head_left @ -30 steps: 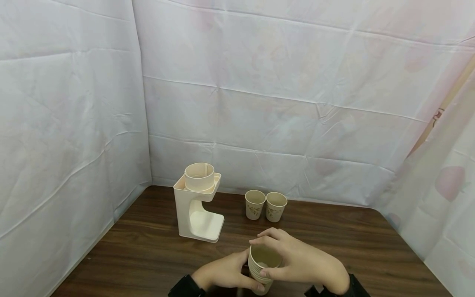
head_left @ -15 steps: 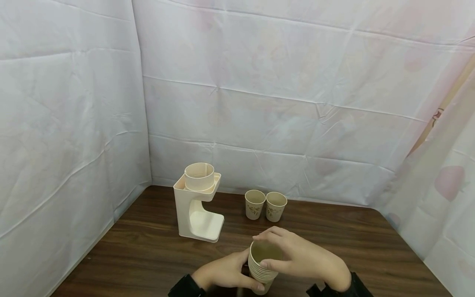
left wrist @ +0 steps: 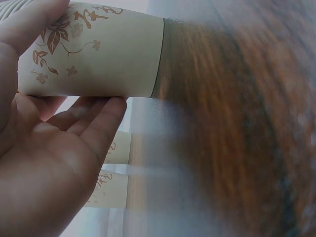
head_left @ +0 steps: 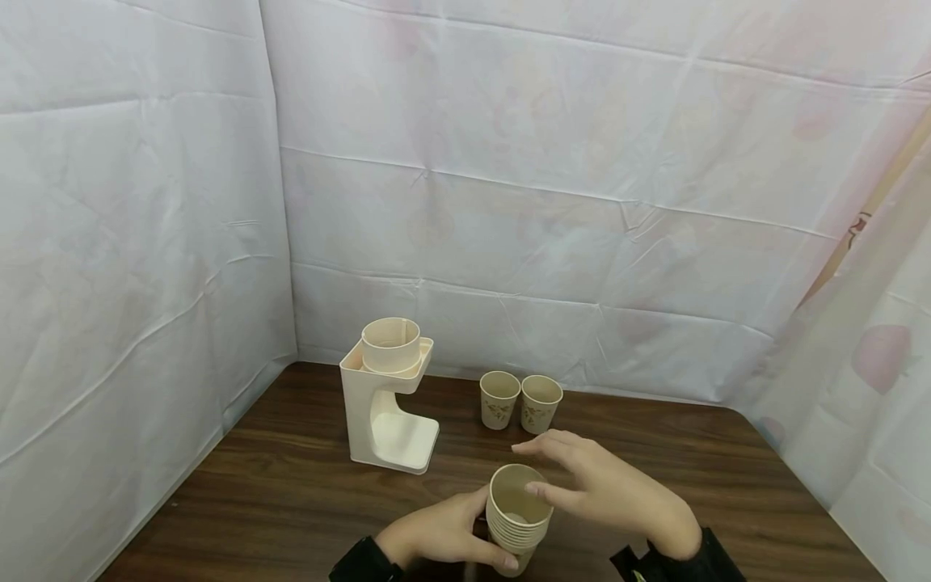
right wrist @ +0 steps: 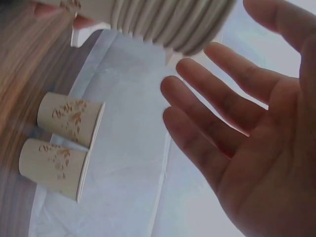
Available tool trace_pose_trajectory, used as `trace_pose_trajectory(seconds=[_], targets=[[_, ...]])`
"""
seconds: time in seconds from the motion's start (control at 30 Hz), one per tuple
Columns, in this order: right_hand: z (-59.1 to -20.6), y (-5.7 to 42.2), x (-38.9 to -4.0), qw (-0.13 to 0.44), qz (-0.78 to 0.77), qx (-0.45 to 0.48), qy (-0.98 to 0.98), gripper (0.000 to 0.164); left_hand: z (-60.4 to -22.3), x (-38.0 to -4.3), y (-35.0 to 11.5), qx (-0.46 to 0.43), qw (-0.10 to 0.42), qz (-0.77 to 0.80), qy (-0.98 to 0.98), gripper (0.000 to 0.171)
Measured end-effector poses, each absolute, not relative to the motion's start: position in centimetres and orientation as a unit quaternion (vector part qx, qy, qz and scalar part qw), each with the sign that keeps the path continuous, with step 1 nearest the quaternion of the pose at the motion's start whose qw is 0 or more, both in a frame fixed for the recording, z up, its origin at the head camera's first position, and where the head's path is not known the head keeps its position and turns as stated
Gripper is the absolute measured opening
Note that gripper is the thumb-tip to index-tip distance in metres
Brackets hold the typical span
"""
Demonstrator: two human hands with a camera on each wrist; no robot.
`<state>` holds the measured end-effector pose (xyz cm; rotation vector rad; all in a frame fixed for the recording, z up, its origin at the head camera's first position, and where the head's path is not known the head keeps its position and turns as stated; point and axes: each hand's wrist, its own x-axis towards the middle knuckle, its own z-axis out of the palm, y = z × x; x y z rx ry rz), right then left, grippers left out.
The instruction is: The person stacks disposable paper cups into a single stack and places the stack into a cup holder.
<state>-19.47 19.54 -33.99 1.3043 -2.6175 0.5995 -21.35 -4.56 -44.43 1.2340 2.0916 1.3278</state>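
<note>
A stack of nested cream paper cups [head_left: 518, 517] stands near the front of the table, its open mouth tilted toward the head camera. My left hand [head_left: 447, 529] grips the stack low on its side, thumb across the front; in the left wrist view the lowest cup [left wrist: 98, 54] shows brown leaf and flower print. Fingers spread, my right hand [head_left: 604, 489] hovers at the stack's right, its thumb overlapping the mouth in the head view. The right wrist view shows those fingers [right wrist: 212, 98] apart from the rims, holding nothing.
Two single paper cups [head_left: 499, 400] [head_left: 541, 403] stand side by side at the back of the brown wooden table [head_left: 291, 501]. Left of them is a cream C-shaped stand [head_left: 364, 412] with a round cup-like ring [head_left: 391, 347] on top. White cloth [head_left: 465, 202] hangs behind.
My right hand has let go of the stack's rim and moved up and to the right, its fingers opening. The left hand keeps its hold on the stack.
</note>
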Motion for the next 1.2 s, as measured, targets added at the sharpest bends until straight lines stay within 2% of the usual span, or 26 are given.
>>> trace_pose_trajectory(seconds=[0.7,1.2], targets=[[-34.8,21.1,-23.4,0.183,0.22,0.382,-0.879,0.037,-44.2,-21.0,-4.6,0.435,0.156,0.463,0.756,0.069],[-36.6,21.6,-27.5,0.229,0.218,0.33,-0.889,0.048,-44.4,-21.2,-4.4,0.439,0.155,0.46,0.756,0.068]])
